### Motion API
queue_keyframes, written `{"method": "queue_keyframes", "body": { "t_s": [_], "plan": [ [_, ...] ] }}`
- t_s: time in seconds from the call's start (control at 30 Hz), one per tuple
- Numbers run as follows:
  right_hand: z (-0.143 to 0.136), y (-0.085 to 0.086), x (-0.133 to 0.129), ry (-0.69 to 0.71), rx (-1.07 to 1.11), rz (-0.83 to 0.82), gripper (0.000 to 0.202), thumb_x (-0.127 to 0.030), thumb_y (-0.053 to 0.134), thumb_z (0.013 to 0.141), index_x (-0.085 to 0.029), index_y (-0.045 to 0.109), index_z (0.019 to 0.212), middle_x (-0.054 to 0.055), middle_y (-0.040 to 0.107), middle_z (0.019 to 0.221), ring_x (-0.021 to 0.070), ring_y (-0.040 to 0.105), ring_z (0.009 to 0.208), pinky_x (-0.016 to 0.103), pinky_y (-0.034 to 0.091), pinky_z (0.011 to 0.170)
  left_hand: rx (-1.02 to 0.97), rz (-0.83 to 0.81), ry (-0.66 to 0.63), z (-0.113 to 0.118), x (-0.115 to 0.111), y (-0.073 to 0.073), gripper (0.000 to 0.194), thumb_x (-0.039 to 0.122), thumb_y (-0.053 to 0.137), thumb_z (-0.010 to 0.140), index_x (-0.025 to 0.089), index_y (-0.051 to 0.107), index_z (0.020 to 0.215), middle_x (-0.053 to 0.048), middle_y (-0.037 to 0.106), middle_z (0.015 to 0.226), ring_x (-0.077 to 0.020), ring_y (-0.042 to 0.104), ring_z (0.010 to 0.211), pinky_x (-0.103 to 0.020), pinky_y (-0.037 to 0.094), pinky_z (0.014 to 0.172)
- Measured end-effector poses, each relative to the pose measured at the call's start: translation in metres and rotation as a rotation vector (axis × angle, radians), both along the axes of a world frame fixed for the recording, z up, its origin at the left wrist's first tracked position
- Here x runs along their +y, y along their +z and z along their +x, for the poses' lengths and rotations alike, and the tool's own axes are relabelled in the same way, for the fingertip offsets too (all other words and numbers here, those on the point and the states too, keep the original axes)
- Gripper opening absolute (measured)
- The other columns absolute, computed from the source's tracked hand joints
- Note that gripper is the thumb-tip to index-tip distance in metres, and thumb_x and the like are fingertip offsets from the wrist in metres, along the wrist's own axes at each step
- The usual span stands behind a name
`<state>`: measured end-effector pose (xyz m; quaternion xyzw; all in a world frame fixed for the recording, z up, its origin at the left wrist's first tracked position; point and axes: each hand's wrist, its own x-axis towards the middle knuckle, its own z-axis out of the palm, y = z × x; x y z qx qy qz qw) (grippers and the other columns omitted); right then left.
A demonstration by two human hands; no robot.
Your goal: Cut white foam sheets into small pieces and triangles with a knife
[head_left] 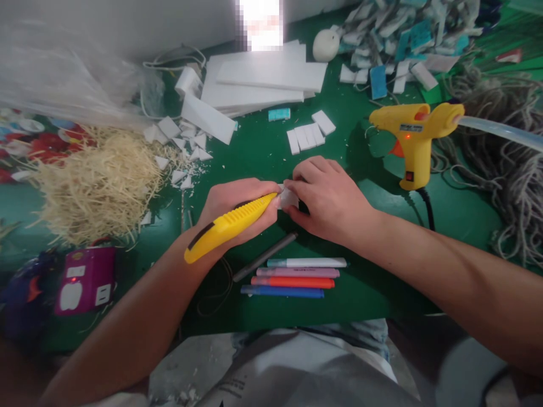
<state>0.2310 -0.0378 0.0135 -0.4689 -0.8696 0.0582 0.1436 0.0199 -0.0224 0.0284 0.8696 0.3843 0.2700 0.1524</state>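
Note:
My left hand [241,206] is closed around a yellow utility knife [233,226], its ridged handle slanting down toward my forearm. The knife's tip end points at a small white foam piece [289,198], and the blade itself is hard to make out. My right hand [324,195] pinches that foam piece between thumb and fingers, close against my left fingertips. Beyond my hands lie several small cut foam blocks [306,137] in a row and a blue piece [279,115]. Below them rest several coloured marker pens [297,282] and a dark grey stick [265,257].
A yellow glue gun [413,135] stands at right with its cord and glue stick. White foam sheets [271,82] are stacked at the back. Straw-like shreds [102,186] and a purple power socket box [87,280] are at left. Grey yarn [487,113] and a scrap heap [390,39] fill the right.

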Motion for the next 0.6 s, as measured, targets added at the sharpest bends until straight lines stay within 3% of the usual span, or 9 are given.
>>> {"method": "queue_keyframes", "body": {
  "t_s": [0.37, 0.6],
  "plan": [
    [-0.0006, 0.0005, 0.0007, 0.001, 0.018, -0.041, 0.026, -0.025, 0.060, 0.097, -0.010, 0.079, 0.108, 0.019, 0.071, 0.110, 0.0364, 0.056, 0.112, 0.049, 0.045, 0.090, -0.012, 0.051, -0.069, -0.0020, -0.0002, -0.0009, 0.014, 0.022, 0.061, 0.101, 0.026, 0.074, 0.100, 0.001, 0.085, 0.103, -0.0174, 0.080, 0.085, -0.027, 0.064, 0.081],
    [0.0006, -0.0014, 0.0001, 0.006, 0.028, -0.024, 0.025, -0.026, 0.061, 0.097, -0.011, 0.079, 0.106, 0.018, 0.070, 0.108, 0.0357, 0.055, 0.110, 0.048, 0.044, 0.088, 0.018, 0.125, -0.120, -0.0034, 0.0027, -0.0009, 0.014, 0.020, 0.060, 0.100, 0.025, 0.074, 0.100, 0.002, 0.084, 0.092, -0.0153, 0.079, 0.078, -0.024, 0.062, 0.076]
  ]
}}
